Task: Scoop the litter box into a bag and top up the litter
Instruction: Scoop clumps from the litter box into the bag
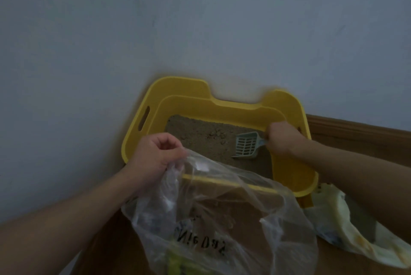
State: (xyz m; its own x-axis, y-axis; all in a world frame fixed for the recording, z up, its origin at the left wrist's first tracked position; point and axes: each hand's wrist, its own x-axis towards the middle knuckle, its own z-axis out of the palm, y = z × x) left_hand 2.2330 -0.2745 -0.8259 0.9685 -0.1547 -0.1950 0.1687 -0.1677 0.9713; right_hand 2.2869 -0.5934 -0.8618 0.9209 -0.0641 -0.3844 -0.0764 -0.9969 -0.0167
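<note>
Right hand (280,140) gripped pale scoop (247,145), blade left of it on litter (200,141). Left hand (155,154) pinched clear bag (222,219) rim, bag hanging below.

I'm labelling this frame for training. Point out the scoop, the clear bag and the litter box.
scoop (246,146): head view, slotted blade.
clear bag (222,225): head view, front film.
litter box (142,119): head view, left rim.

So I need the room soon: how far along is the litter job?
Early. Set up: the left hand holds the clear bag open at the yellow litter box. In hand: the right hand works the scoop in the litter. Left: clumps still there, then topping up.
</note>
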